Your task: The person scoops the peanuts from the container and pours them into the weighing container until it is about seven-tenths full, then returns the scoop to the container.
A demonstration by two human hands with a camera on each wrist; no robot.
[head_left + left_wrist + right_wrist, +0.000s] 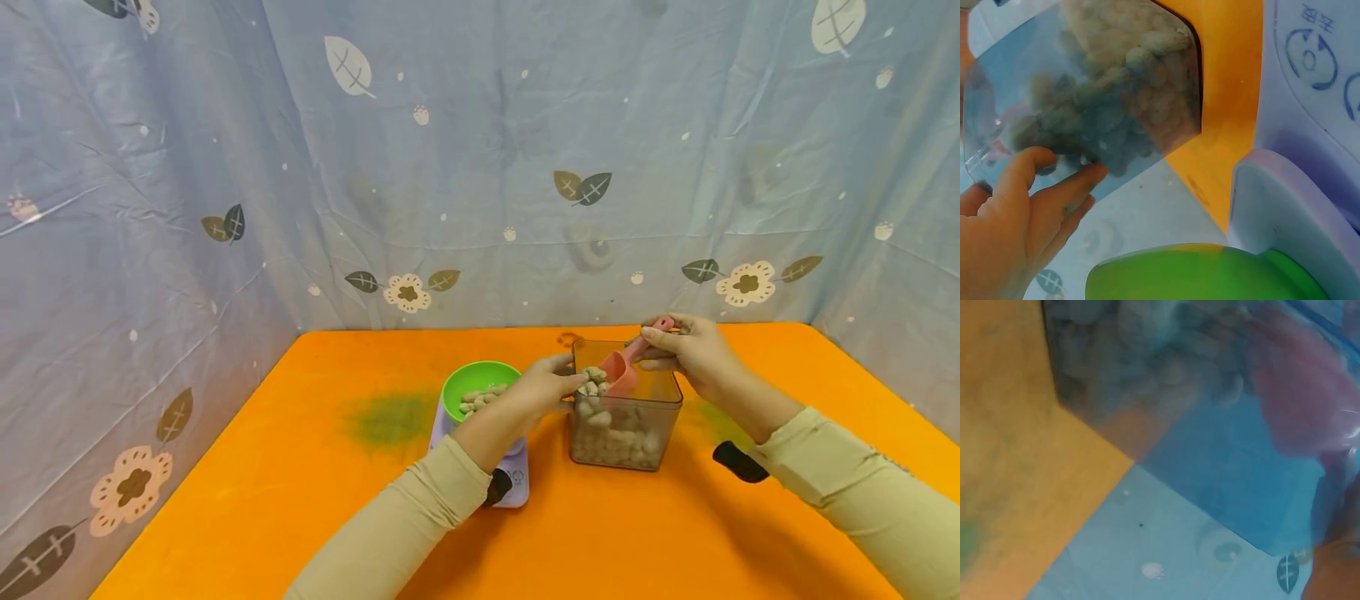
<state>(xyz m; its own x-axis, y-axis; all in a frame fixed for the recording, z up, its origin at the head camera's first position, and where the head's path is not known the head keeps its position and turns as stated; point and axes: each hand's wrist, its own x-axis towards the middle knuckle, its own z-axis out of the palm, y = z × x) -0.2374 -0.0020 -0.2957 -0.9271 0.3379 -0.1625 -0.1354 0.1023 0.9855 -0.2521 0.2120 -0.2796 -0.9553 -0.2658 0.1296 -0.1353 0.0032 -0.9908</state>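
A see-through box [626,433] holds unshelled peanuts [1104,94] heaped toward its left side. My right hand [693,354] grips the handle of a pink scoop [621,372] above the box's right part, the scoop's bowl inside the opening and against the peanuts. In the right wrist view the scoop [1304,394] shows blurred through the wall. At the box's left rim my left hand [543,387] holds on, its fingers against the outer wall in the left wrist view. Left of it, a green bowl [480,371] with some peanuts sits on a pale purple kitchen scale [517,492], partly hidden by the left forearm.
An orange cloth [300,467] covers the table. Patterned blue-grey curtains [487,167] enclose its back and sides. A black band [738,461] shows near the right wrist, and another dark piece [498,487] near the left wrist.
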